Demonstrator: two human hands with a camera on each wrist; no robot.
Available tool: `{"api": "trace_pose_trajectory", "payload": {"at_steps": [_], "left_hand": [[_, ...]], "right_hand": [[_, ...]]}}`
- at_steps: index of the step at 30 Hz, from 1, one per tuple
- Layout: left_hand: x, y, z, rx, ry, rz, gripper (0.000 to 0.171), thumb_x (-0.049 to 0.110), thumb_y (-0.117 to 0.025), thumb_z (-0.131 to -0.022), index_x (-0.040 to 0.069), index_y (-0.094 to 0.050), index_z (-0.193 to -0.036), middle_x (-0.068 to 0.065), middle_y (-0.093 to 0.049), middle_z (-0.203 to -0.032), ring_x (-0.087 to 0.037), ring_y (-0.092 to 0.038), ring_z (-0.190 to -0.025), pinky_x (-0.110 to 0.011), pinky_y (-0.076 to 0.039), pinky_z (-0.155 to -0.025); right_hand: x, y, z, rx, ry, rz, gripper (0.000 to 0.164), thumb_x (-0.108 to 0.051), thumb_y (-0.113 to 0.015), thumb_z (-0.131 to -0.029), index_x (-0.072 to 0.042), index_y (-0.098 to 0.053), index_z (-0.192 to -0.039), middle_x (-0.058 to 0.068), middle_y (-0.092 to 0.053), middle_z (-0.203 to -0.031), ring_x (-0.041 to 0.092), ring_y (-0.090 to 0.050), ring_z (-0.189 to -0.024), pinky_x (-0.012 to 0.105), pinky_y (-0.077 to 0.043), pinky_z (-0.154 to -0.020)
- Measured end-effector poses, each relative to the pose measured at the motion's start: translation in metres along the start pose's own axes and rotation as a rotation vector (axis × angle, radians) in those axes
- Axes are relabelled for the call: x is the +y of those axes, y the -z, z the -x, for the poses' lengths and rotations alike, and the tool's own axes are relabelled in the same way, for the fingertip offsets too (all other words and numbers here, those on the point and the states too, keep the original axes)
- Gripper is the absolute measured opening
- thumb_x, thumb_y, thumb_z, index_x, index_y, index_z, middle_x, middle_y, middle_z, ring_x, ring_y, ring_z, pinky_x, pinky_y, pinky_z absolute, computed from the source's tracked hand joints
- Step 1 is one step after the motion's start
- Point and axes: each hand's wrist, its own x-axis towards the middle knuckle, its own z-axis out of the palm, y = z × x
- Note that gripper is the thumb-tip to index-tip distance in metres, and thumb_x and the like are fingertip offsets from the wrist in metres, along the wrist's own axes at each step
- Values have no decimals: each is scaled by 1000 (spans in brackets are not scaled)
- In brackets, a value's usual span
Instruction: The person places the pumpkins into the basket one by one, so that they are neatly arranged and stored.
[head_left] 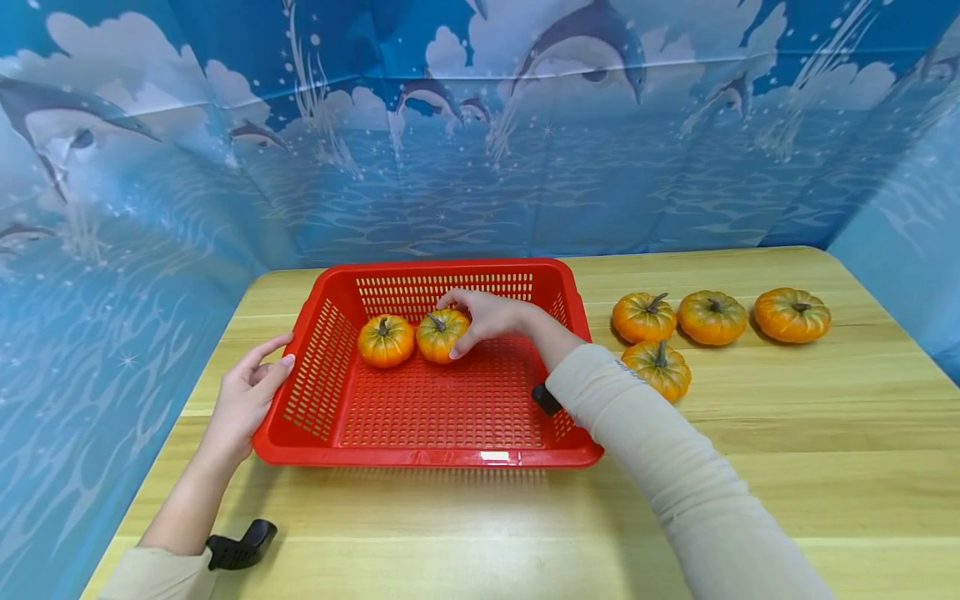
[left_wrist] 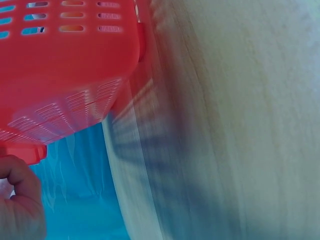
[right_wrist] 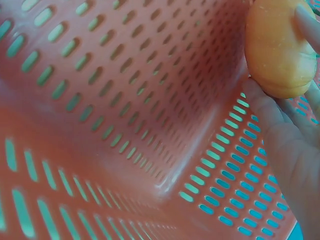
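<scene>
Inside the red plastic basket (head_left: 450,457), my right hand (head_left: 486,320) holds a small orange pumpkin (head_left: 437,337) with thumb and fingers around its sides. That pumpkin (right_wrist: 280,50) also shows between the fingers in the right wrist view. Right beside it in the basket sits another pumpkin (head_left: 386,341), its stem upward. At the basket's left side my left hand (head_left: 247,393) grips the rim with thumb and fingers. The left wrist view catches this hand (left_wrist: 22,200) at its lower left edge, close under the basket's rim.
To the right of the basket several pumpkins lie on the wooden table (head_left: 810,433): one (head_left: 643,317) near the basket, one (head_left: 712,317) beside it, one (head_left: 792,316) farther right, and one (head_left: 657,369) partly behind my right sleeve. A blue dolphin-print curtain (head_left: 480,183) encloses the table's back and sides.
</scene>
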Motion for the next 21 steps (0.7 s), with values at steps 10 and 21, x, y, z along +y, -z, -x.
{"api": "trace_pose_trajectory", "payload": {"at_steps": [10,21], "left_hand": [[2,-1,0,7,17,-13,58,31,-58,-92,13,-36,-143,-1,-60,-92,-13,-67,-76,-33,-57,-64],[1,-1,1,7,7,-10,56,29,-58,-93,12,-37,-142,0,-60,-90,-13,-67,-74,-33,-57,-63]], "right_hand": [[1,-3,-4,17,-12,140,69,-14,-79,-75,-10,-41,-131,13,-45,-127,25,-43,-116,37,-38,-99],[-3,-4,-4,61,-48,127,72,-12,-78,-76,-11,-40,-136,14,-43,-134,26,-40,-123,38,-37,-102]]}}
